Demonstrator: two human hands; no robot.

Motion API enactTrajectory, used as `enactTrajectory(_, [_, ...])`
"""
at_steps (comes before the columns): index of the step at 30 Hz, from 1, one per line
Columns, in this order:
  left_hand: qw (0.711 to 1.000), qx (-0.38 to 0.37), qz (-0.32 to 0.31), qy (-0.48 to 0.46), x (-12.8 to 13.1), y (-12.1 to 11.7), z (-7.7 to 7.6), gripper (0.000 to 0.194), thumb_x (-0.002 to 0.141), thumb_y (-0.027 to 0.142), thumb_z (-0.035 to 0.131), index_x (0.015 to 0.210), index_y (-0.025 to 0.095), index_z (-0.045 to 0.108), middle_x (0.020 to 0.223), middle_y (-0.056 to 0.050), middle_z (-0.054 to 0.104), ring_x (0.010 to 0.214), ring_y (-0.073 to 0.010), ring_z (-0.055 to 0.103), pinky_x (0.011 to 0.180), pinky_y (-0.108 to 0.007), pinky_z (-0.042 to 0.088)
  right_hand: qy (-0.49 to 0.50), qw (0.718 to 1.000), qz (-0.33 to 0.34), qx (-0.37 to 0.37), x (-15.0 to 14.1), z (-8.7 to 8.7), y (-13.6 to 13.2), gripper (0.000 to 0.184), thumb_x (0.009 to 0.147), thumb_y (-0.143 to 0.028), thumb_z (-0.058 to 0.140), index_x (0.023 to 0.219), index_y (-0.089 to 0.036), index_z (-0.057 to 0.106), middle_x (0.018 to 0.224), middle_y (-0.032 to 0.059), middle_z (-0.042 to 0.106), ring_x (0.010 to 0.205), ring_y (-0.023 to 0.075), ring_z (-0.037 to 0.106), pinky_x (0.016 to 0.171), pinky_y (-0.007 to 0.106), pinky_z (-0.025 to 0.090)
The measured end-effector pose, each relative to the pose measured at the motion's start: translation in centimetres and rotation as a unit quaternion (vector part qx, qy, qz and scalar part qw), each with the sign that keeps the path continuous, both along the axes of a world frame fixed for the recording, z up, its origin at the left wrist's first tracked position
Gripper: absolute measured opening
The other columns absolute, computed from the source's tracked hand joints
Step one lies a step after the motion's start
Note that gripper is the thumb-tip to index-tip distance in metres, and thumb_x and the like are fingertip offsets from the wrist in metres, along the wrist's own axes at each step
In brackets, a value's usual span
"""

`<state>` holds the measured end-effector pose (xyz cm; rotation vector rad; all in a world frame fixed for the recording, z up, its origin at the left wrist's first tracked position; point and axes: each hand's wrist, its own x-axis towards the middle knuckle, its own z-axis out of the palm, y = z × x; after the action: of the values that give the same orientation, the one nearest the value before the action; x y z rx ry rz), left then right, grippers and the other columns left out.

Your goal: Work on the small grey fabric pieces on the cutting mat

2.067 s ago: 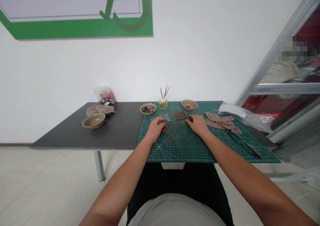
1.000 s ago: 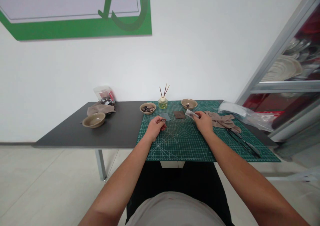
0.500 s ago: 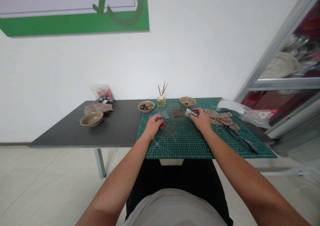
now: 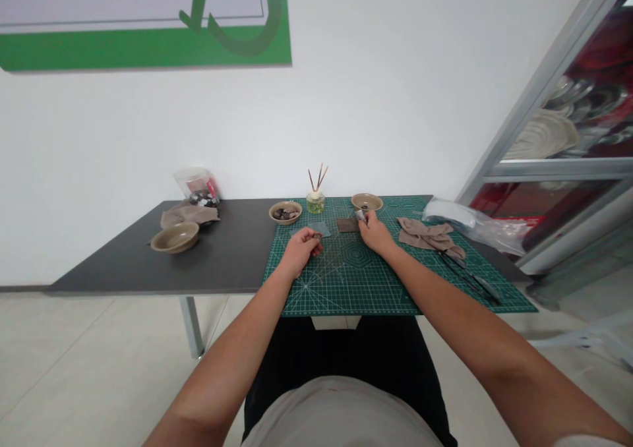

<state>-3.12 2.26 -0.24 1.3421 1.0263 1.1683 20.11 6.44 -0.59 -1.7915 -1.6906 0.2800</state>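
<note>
My left hand is closed in a pinch over the cutting mat, holding a small dark stone-like piece. Right beside its fingertips lies a grey-blue square sheet. My right hand grips a small whitish-grey tube, its far end showing past the fingers. Under and left of that tube is a brown square pad, partly covered by the hand. Behind them stand a bowl of dark stones and a bowl with a few small dark pieces in it.
Between the two back bowls is a reed diffuser. On the mat's right lie a brown cloth and long black tongs or tweezers; a clear plastic bag is beyond. Leftward are another bowl, a cloth and a bag of stones.
My right hand has moved left with the tube, from beside the brown cloth to the edge of the brown pad. My left hand keeps its pinch in nearly the same place.
</note>
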Motion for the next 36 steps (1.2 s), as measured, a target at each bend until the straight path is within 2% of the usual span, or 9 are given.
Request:
enactTrajectory(3, [1.0, -0.001, 0.002, -0.005, 0.0, 0.0, 0.0, 0.012, 0.071, 0.026, 0.06, 0.08, 0.018, 0.057, 0.059, 0.001, 0.062, 0.052, -0.0117, 0.054, 0.051, -0.023, 0.038, 0.001, 1.0, 0.003, -0.012, -1.9, -0.3, 1.1, 0.024, 0.092, -0.03, 0.04, 0.108, -0.017, 0.05, 0.089, 0.0165, 0.069, 0.081, 0.0301, 0.065, 0.073, 0.036, 0.044])
enactTrajectory(7, [1.0, -0.006, -0.002, -0.009, 0.0, 0.1, -0.2, 0.014, 0.071, 0.027, 0.061, 0.081, 0.017, 0.057, 0.06, 0.001, 0.062, 0.051, -0.0113, 0.054, 0.052, -0.023, 0.038, 0.028, 0.999, 0.004, 0.028, -2.9, -0.6, 1.1, 0.022, 0.091, -0.032, 0.043, 0.105, -0.018, 0.051, 0.087, 0.0139, 0.069, 0.079, 0.0284, 0.066, 0.07, 0.034, 0.044])
enactTrajectory(12, [1.0, -0.006, 0.003, -0.012, 0.0, 0.1, -0.2, 0.017, 0.072, 0.025, 0.06, 0.086, 0.017, 0.058, 0.061, 0.002, 0.061, 0.053, -0.0111, 0.053, 0.052, -0.022, 0.038, 0.044, 0.994, -0.038, 0.089, -0.3, -0.4, -0.9, 0.022, 0.088, -0.033, 0.049, 0.104, -0.019, 0.056, 0.091, 0.011, 0.071, 0.081, 0.0259, 0.065, 0.071, 0.031, 0.044])
enactTrajectory(16, [1.0, 0.017, 0.013, 0.005, 0.0, 0.0, -0.1, 0.015, 0.073, 0.028, 0.062, 0.083, 0.017, 0.061, 0.063, 0.003, 0.057, 0.053, -0.0095, 0.049, 0.052, -0.021, 0.037, 0.004, 0.997, -0.062, 0.051, 1.7, -0.3, -2.9, 0.019, 0.084, -0.032, 0.055, 0.094, -0.019, 0.064, 0.086, 0.0075, 0.072, 0.079, 0.0232, 0.065, 0.07, 0.029, 0.042])
enactTrajectory(22, [0.999, 0.036, 0.02, 0.033, 0.0, 0.0, -0.3, 0.017, 0.071, 0.028, 0.068, 0.083, 0.015, 0.066, 0.06, 0.004, 0.053, 0.053, -0.0086, 0.046, 0.053, -0.022, 0.037, -0.027, 0.996, -0.065, 0.051, 1.6, -0.3, -3.6, 0.018, 0.083, -0.031, 0.055, 0.09, -0.02, 0.068, 0.079, 0.0051, 0.071, 0.075, 0.0211, 0.064, 0.068, 0.027, 0.039])
enactTrajectory(25, [0.999, 0.041, -0.009, -0.002, 0.0, 0.1, -0.6, 0.026, 0.069, 0.031, 0.072, 0.089, 0.016, 0.063, 0.06, 0.006, 0.053, 0.055, -0.0093, 0.051, 0.055, -0.022, 0.041, -0.026, 0.998, -0.051, 0.039, 1.4, -0.1, -3.6, 0.015, 0.079, -0.026, 0.059, 0.09, -0.02, 0.067, 0.078, 0.0049, 0.07, 0.075, 0.0215, 0.063, 0.067, 0.027, 0.039])
enactTrajectory(29, [0.999, 0.025, -0.02, -0.022, 0.0, 0.4, -1.0, 0.028, 0.066, 0.032, 0.076, 0.082, 0.016, 0.06, 0.062, 0.004, 0.059, 0.056, -0.0099, 0.055, 0.056, -0.023, 0.044, 0.015, 0.995, -0.023, 0.099, 0.2, 0.0, -4.4, 0.017, 0.079, -0.024, 0.055, 0.094, -0.021, 0.064, 0.081, 0.0027, 0.069, 0.075, 0.0199, 0.063, 0.069, 0.028, 0.04])
enactTrajectory(33, [0.999, 0.011, -0.025, -0.019, -0.1, 0.6, -0.9, 0.029, 0.063, 0.028, 0.078, 0.085, 0.016, 0.063, 0.064, 0.002, 0.063, 0.061, -0.0121, 0.06, 0.059, -0.024, 0.046, 0.055, 0.99, 0.058, 0.113, -3.2, -0.2, -5.8, 0.008, 0.079, -0.023, 0.053, 0.086, -0.022, 0.058, 0.075, 0.0004, 0.065, 0.069, 0.0184, 0.061, 0.068, 0.028, 0.043])
enactTrajectory(36, [0.999, 0.003, -0.033, -0.024, -0.2, 0.5, -0.8, 0.027, 0.06, 0.022, 0.078, 0.083, 0.015, 0.066, 0.068, 0.0, 0.067, 0.063, -0.0119, 0.06, 0.064, -0.025, 0.047, 0.099, 0.975, 0.128, 0.149, -5.7, -0.5, -6.6, 0.015, 0.081, -0.015, 0.046, 0.09, -0.022, 0.055, 0.09, 0.004, 0.068, 0.082, 0.0185, 0.064, 0.077, 0.029, 0.046])
